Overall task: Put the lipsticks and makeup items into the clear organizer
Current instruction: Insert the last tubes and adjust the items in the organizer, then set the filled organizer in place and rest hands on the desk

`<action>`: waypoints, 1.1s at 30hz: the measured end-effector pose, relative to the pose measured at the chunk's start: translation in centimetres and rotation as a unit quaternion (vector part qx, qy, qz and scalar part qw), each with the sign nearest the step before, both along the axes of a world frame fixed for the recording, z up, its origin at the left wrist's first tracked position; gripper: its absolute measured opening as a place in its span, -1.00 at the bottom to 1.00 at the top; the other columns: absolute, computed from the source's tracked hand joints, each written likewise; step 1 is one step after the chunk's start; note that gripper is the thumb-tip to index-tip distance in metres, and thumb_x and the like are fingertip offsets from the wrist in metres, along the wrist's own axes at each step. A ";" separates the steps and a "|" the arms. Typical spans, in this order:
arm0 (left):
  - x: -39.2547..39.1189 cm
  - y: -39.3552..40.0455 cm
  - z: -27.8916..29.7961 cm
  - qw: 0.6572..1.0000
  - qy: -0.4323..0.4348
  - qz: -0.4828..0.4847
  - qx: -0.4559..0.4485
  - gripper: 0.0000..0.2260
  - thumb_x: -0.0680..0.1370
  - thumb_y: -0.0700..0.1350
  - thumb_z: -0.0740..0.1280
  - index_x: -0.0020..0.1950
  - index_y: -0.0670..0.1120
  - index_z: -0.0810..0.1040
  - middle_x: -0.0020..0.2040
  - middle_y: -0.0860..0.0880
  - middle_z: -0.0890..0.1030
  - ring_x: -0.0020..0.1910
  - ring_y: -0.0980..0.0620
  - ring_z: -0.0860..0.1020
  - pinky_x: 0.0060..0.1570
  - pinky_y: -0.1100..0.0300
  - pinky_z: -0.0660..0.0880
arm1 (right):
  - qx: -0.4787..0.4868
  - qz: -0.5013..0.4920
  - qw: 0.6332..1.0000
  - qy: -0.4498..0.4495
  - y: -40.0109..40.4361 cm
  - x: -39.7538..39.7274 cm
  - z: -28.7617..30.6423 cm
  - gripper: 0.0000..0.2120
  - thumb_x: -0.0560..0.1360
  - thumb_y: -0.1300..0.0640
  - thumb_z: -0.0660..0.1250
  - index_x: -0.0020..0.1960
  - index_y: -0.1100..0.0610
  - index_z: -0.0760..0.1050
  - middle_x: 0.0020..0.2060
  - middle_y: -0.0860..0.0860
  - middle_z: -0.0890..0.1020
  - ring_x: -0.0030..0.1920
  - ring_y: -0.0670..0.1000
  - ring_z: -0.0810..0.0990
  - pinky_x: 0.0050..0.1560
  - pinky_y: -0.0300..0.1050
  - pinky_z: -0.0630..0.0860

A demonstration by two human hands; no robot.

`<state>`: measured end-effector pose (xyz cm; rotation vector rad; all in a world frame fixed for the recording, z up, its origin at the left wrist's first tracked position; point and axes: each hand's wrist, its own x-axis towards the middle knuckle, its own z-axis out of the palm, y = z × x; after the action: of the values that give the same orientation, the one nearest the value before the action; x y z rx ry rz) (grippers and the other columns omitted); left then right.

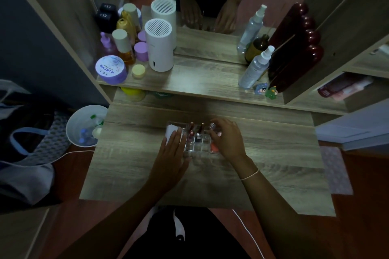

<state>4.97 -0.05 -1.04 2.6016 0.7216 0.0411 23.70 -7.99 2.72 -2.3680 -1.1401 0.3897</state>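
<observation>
The clear organizer (pixel 196 147) sits mid-table, divided into small cells. Two dark lipsticks (pixel 192 129) stand in its back cells, and an orange item (pixel 214 147) lies in a front right cell. A white block (pixel 171 131) fills its left end. My left hand (pixel 171 153) lies flat against the organizer's left side, fingers on the white block. My right hand (pixel 226 137) is over the right end, its fingers closed around a small clear-capped tube (pixel 212 126) held upright at the back right cell.
The raised shelf (pixel 189 82) behind carries a white cylinder device (pixel 159 45), jars, bottles and spray bottles (pixel 255 67), with a mirror behind. A white bin (pixel 86 125) stands left of the table. A white cable (pixel 248 231) runs near my legs.
</observation>
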 end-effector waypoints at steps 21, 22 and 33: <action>-3.9 0.0 -1.7 0.995 0.070 0.067 -0.022 -0.25 0.57 0.25 -0.22 0.40 -0.36 0.22 0.38 -0.41 0.33 0.37 -0.36 0.31 0.31 -0.26 0.18 | -0.047 -0.077 0.993 -0.071 -10.8 -5.9 -6.6 -0.43 0.49 0.04 0.28 0.38 0.39 0.38 0.36 0.32 0.46 0.38 0.31 0.44 0.37 0.23 0.38; -3.9 0.2 -1.9 0.994 0.075 0.074 -0.027 -0.24 0.56 0.26 -0.23 0.40 -0.36 0.21 0.39 -0.41 0.31 0.38 -0.36 0.29 0.33 -0.25 0.16 | -0.063 -0.077 0.993 -0.060 -10.6 -5.9 -6.8 -0.39 0.50 0.01 0.26 0.41 0.38 0.34 0.40 0.32 0.41 0.42 0.31 0.39 0.40 0.22 0.34; -3.7 0.8 -3.7 0.992 0.089 0.074 -0.045 -0.20 0.53 0.31 -0.20 0.46 -0.33 0.08 0.47 -0.36 0.16 0.47 -0.30 0.14 0.41 -0.20 0.11 | -0.149 -0.047 0.984 -0.086 -9.2 -6.4 -8.2 -0.28 0.54 -0.16 0.10 0.49 0.34 0.17 0.47 0.30 0.32 0.48 0.30 0.28 0.44 0.25 0.30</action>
<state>1.23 0.73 -4.70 2.4830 0.9567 -0.1779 17.30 -17.20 -5.50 -2.7503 -1.1045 0.3491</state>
